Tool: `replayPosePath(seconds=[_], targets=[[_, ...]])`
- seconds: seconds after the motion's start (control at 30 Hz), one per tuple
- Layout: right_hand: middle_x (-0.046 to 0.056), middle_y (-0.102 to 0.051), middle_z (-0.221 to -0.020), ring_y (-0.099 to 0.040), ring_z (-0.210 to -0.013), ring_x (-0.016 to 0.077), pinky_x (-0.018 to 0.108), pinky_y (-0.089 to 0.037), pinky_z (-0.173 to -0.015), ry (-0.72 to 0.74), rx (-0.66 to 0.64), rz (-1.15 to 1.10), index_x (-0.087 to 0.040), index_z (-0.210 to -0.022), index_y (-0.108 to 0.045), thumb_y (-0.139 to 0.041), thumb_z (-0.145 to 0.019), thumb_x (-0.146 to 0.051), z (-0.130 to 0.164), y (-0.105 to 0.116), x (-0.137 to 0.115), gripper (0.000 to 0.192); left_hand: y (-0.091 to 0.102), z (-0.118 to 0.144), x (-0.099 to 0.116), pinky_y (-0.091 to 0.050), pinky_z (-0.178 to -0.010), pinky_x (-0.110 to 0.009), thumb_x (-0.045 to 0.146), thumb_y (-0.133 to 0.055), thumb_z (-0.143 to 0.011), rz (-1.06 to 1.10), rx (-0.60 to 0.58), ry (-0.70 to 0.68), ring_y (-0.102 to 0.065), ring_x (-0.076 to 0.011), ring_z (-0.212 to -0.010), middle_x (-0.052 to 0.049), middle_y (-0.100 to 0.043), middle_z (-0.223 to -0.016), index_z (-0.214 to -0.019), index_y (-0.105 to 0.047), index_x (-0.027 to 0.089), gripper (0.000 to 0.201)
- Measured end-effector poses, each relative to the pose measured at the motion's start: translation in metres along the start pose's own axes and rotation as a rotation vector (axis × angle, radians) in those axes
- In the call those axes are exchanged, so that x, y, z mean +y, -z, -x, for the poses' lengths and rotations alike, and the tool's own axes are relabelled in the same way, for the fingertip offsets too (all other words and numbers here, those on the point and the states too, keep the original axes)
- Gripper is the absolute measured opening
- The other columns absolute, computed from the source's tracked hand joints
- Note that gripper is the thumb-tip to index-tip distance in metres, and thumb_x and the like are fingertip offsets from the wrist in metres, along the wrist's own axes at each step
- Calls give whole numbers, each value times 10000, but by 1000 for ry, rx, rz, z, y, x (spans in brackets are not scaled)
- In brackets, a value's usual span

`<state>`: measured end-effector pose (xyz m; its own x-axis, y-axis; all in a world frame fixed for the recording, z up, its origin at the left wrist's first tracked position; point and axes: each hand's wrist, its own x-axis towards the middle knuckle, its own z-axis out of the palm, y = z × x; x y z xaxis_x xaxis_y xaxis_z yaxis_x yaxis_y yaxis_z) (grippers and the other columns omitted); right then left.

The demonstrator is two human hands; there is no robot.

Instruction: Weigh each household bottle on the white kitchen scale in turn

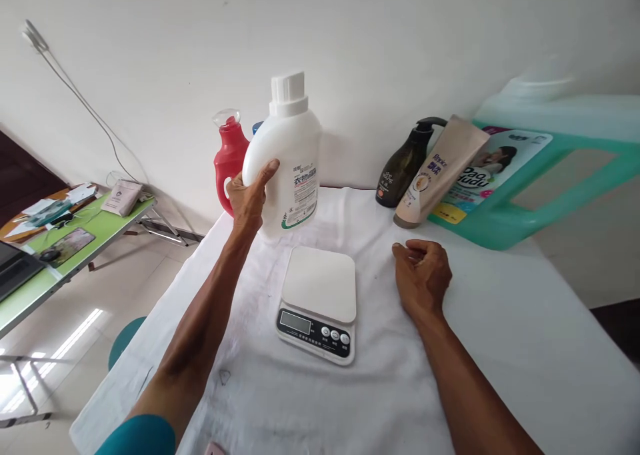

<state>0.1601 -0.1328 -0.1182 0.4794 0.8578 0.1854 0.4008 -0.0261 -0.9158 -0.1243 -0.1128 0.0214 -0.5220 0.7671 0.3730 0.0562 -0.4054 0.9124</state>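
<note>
the left hand grips the white detergent bottle by its handle side, fingers wrapped behind and the thumb pressed along the front shoulder. the bottle stands upright toward the far edge of the table, just behind the kitchen scale; whether its base rests on the cloth or hangs just above it cannot be told. it looks like a big, stiff plastic jug, likely heavy if full, with smooth walls that could slip, so the moulded handle seems the safest hold, perhaps with a palm under the base. how full it is cannot be seen through the opaque plastic.

the right hand rests on the white cloth to the right of the scale, fingers curled loosely and holding nothing.

a red bottle stands partly hidden behind the white one, with something blue barely peeking out. near the far right corner a dark pump bottle and a beige tube lean against a green jug, which is blurred and cut off by the frame. the scale's display is unreadable.
</note>
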Motion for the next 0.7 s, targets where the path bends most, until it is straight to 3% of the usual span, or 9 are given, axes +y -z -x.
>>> replayPosePath(seconds=[0.17,0.27,0.47,0.7], targets=[[79,-621,-1071,-635,-937,267,489,-541,-996,-20,4,-3,-258,-947,-531,-641,-748,-416,2,1,-7,277,15,21,40,-284,-461,-303,655,-912,-742,89,-150,3,-280,-77,-478,70,-280,-523,-592,-385,240,688],[58,-597,-1035,-622,-921,260,475,-550,-967,-31,5,-6,-265,-933,-524,-652,-743,-382,4,1,-12,258,19,41,50,-257,-429,-298,687,-884,-759,126,-230,72,-246,-74,-462,82,-231,-514,-625,-365,248,693],[45,-562,-1031,-595,-961,235,451,-490,-1049,-46,16,6,-259,-922,-482,-634,-764,-266,7,0,-18,220,17,76,45,-260,-413,-273,704,-852,-799,190,-396,129,-210,-56,-446,75,-222,-509,-621,-279,239,759],[41,-543,-1039,-565,-930,196,395,-486,-1013,-63,8,8,-257,-912,-459,-629,-787,-174,6,0,-22,227,14,80,39,-261,-427,-250,740,-891,-730,156,-458,125,-266,-50,-434,81,-194,-495,-593,-282,229,807]])
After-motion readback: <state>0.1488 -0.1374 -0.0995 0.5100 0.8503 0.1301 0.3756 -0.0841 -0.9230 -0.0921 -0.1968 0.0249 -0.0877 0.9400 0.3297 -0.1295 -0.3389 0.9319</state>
